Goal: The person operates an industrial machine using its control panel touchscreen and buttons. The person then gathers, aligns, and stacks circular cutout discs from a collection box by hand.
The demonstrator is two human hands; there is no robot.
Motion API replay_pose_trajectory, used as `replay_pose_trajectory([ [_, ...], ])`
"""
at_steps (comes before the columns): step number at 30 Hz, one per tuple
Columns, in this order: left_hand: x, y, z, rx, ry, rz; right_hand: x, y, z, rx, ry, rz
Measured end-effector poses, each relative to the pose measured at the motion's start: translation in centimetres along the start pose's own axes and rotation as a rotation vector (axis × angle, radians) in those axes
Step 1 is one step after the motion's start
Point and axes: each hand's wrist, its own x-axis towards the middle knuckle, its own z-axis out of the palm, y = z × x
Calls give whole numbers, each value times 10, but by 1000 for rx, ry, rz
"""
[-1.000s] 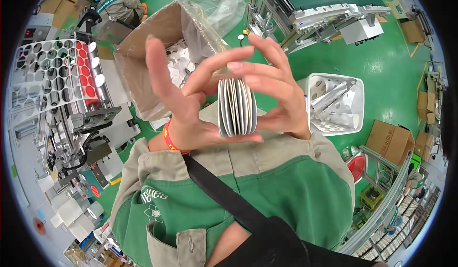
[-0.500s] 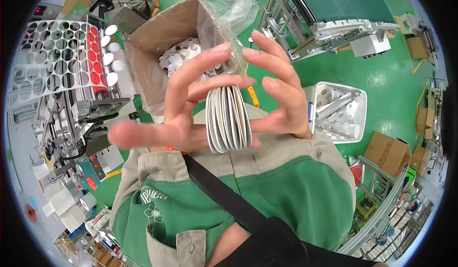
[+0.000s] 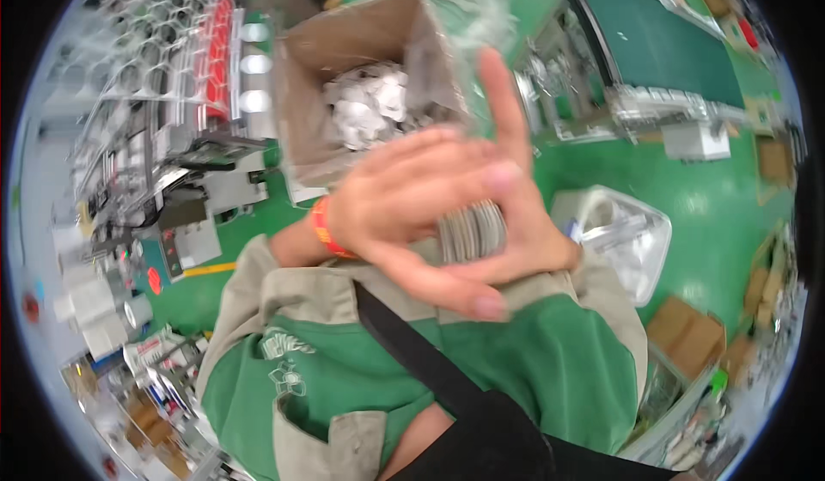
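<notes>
Close under the camera, both hands hold a stack of thin round silver discs (image 3: pixel 471 230), seen edge-on. My left hand (image 3: pixel 400 202), with an orange wristband, lies across the front of the stack, its fingers wrapped over it and its thumb reaching down to the right. My right hand (image 3: pixel 528 232) cups the stack from behind and the right, one finger pointing straight up. Most of the stack is hidden by the fingers. The picture is blurred by motion.
Behind the hands stands an open cardboard box (image 3: pixel 344 43) with a clear plastic liner, holding several loose silver discs. A white bin (image 3: pixel 636 240) of metal parts sits on the green floor at the right. A machine with a honeycomb rack (image 3: pixel 163 60) is at the left, a conveyor (image 3: pixel 662 43) top right.
My left hand has swung from beside the stack to across its front and closed over it. The right index finger has lifted upward. The stack sits lower and is more covered.
</notes>
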Motion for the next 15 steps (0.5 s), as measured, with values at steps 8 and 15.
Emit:
replay_pose_trajectory([
  [8, 3, 22, -19, -191, -59, -705, 2, 25, -2, -287, 196, -224],
  [15, 5, 27, -36, -586, -122, -1187, 15, 25, -11, -1087, -201, -307],
])
